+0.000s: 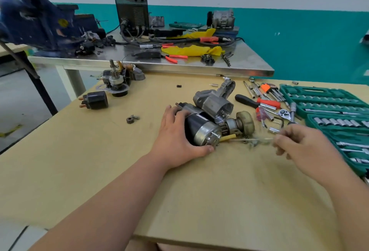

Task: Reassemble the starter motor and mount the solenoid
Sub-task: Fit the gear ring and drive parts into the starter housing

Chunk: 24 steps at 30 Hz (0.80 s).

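Two hands on the bench: solenoid (95,100) and small gear (130,120) sit far left, left hand (177,135) wraps the starter motor (201,129) mid-table, right hand (303,143) pinches a blurry thin rod (253,139), with loose tools (267,103) and the socket set (329,109) crowding just behind.

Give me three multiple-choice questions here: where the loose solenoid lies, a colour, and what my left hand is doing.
1. Where is the loose black solenoid?
A. on the wooden table, left of the starter motor
B. on the steel bench
C. in the vise
2. What colour is the socket-set case?
A. red
B. green
C. grey
3. What is the left hand doing?
A. resting flat
B. gripping the starter motor
C. holding pliers
Answers: 1 A, it lies apart, far left; 2 B, green shell; 3 B, fingers curl round its black body.
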{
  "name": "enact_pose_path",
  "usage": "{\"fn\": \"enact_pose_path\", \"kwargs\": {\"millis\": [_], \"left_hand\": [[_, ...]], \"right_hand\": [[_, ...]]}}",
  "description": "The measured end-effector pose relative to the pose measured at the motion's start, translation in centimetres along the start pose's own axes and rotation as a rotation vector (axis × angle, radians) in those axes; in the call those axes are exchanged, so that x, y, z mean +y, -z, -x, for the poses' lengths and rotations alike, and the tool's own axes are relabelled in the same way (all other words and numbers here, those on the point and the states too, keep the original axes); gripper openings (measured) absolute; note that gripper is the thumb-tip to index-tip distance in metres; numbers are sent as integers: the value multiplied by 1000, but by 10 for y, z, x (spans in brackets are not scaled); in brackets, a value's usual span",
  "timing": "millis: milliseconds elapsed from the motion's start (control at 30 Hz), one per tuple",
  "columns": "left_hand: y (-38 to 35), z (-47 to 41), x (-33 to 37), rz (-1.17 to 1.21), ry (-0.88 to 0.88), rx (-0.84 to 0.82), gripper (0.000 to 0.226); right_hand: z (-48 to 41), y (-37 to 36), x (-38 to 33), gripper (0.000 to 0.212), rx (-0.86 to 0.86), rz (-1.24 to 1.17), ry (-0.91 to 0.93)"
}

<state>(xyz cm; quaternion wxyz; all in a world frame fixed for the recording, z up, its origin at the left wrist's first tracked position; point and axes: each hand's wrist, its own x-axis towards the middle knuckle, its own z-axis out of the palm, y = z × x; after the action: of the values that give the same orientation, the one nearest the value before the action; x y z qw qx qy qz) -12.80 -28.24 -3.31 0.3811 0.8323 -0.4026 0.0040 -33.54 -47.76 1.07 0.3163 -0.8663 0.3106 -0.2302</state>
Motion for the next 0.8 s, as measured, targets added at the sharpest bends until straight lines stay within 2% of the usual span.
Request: {"fn": "enact_pose_path", "kwargs": {"millis": [100,233,333,433,533,633,733,800], "left_hand": [[-1,5,5,51,-15,13,110],[-6,10,8,40,-59,43,101],[-8,12,8,38,-59,74,99],[-9,12,8,21,-72,101,93],[-8,13,7,18,-71,107,93],[-7,14,6,31,-57,131,90],[-6,13,2,63,-18,183,86],[-5,12,-1,66,20,211,86]], "right_hand": [[-15,-11,-30,16,39,-43,112],[-5,-33,-42,18,-62,98,314],[9,-52,-45,7,-132,125,465],[11,-64,-51,30,-112,187,514],[13,-67,-50,25,-52,243,579],[14,-50,-36,21,-135,180,505],[12,-26,-16,28,-78,-85,335],[9,-17,-7,33,-72,-118,271]]}}
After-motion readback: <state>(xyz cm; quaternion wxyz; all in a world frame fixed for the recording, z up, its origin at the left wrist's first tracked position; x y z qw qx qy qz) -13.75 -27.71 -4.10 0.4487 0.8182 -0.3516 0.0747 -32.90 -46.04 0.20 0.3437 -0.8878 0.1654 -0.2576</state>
